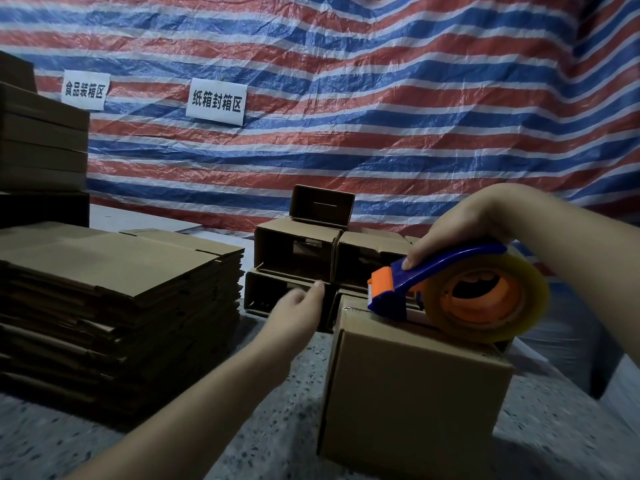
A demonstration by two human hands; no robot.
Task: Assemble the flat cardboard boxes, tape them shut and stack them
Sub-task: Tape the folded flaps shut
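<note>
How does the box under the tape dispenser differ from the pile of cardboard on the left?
The box under the tape dispenser is folded up into a standing cube; the pile is many sheets lying flat and unfolded. The box is a single piece, the pile a thick stack. The right hand holds the dispenser on the box's top; neither hand touches the pile. Both are plain brown cardboard on the same speckled surface.

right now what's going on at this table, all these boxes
A person is taping cardboard boxes. The right hand grips a blue and orange tape dispenser and presses it on top of an assembled box at the near edge. The left hand hangs open in the air beside that box, touching nothing that I can see. Behind are stacked open boxes, and on the left a pile of flat cardboard.
</note>
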